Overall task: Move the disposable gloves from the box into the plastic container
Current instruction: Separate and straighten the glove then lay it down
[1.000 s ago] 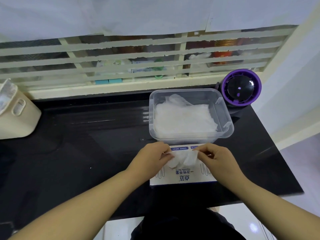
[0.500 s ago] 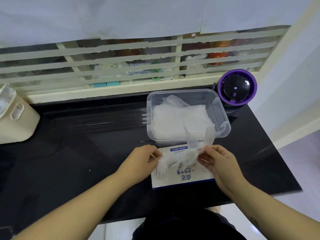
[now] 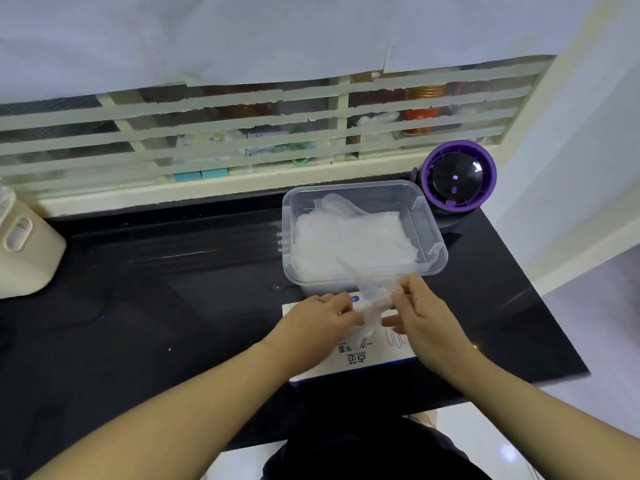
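Observation:
A clear plastic container (image 3: 429, 237) stands on the black counter, holding a pile of thin translucent gloves (image 3: 349, 240). In front of it lies the flat white and blue glove box (image 3: 377, 358). Over the box, my left hand (image 3: 320, 323) and my right hand (image 3: 420, 313) both pinch one translucent glove (image 3: 372, 299), which stretches between them and reaches up toward the container's near wall. The box's opening is hidden under my hands.
A purple and black round device (image 3: 455, 180) stands right behind the container. A cream appliance (image 3: 24, 251) sits at the far left. The black counter (image 3: 156, 306) ends close on the right and near my body. A barred window ledge runs behind.
The glove has been pulled out of the box and lifted between both hands. My right hand rose toward the container's near wall, and my left hand stayed over the box.

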A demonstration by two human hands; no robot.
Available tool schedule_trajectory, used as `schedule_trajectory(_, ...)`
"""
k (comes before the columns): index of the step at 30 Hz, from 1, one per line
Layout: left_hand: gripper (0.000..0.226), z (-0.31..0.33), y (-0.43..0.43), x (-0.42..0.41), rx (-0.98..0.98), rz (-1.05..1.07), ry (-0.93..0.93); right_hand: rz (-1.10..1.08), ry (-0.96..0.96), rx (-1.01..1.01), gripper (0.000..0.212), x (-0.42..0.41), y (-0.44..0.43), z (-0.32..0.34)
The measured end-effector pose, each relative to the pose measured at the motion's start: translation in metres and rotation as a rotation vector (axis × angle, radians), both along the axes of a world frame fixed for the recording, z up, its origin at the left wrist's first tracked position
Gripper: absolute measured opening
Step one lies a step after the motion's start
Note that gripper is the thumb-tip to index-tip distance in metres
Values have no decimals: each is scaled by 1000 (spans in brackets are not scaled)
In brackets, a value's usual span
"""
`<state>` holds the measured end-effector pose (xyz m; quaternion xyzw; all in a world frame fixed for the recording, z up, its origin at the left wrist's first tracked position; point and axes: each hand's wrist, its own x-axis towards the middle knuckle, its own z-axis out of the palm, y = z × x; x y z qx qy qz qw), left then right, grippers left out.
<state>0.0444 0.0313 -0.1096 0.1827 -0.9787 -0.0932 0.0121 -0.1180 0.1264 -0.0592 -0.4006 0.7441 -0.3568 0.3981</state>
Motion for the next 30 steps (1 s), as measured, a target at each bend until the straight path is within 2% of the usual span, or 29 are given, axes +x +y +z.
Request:
schedule_trajectory(5, 50, -3, -3, 4, -104, -41, -138, 13, 167, -136, 18, -3, -3, 8)
schedule_trajectory(8, 34, 1, -1, 0, -100, -55, -283, -20, 144, -233, 18, -3, -4, 12)
schedule_trajectory(11, 41, -12, -6, -3, -122, -64, -445, -88, 60, -332, 18, -3, -6, 23)
schedule_trajectory(14, 40, -13, -8, -6, -151, -78, -548, -179, 104, -453, 17, -12, -14, 40)
schedule_trajectory(17, 34, 0, -9, -9, -68, -75, -546, -177, 60, -459, 18, -22, -24, 50)
schedule_trajectory(19, 37, 15, -10, -7, 7, -63, -482, -194, -76, -438, 18, -29, -29, 52)
schedule_trajectory(22, 43, 37, -13, 6, 226, -1, -403, -224, -466, -383, 24, -38, -39, 58)
schedule_trajectory(25, 34, 70, -15, 19, 487, 133, -262, -231, -815, -324, 30, -43, -47, 67)
schedule_trajectory(27, 24, 92, -21, 24, 648, 228, -185, -228, -959, -293, 33, -45, -51, 72)
schedule_trajectory(30, 12, 119, -38, 22, 849, 366, -8, -189, -1046, -251, 43, -43, -59, 81)
